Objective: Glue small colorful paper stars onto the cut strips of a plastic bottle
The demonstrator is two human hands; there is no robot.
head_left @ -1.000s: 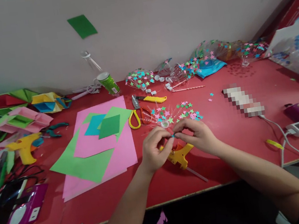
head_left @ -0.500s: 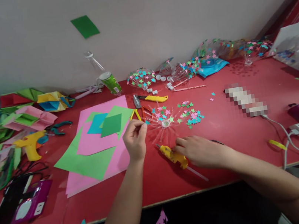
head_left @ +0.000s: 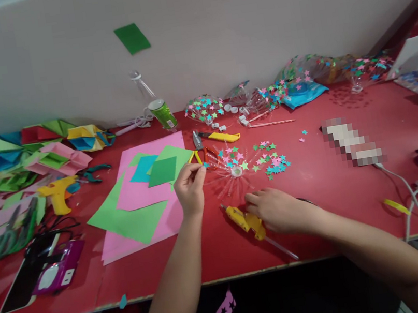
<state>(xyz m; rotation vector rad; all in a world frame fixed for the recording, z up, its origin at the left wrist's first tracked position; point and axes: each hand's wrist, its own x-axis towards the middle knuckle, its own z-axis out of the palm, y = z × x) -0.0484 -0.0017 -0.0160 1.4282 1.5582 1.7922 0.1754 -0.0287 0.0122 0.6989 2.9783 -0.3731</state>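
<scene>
My left hand (head_left: 191,189) is closed in a pinch, with a small blue star (head_left: 206,165) at its fingertips, beside the outer strips of a cut, splayed clear plastic bottle (head_left: 237,171). Several colored stars lie on and around those strips. My right hand (head_left: 280,209) has its fingers curled at the handle of a yellow hot glue gun (head_left: 244,220), which lies low over the red table. The gun's nozzle points toward the splayed bottle, and a clear glue stick (head_left: 281,248) sticks out of its back. My palm hides part of the handle.
Stacked colored paper (head_left: 125,226) covers the table left of my hands. Behind the bottle lie pliers (head_left: 198,141) and a yellow cutter (head_left: 225,136). Loose stars (head_left: 277,164) are to the right. Farther off are a green can (head_left: 162,115), star-covered bottle pieces (head_left: 205,109) and a white cable (head_left: 407,184).
The whole view has shifted, so things sit slightly farther right. Both hands keep nearly the same places beside the bottle and the glue gun.
</scene>
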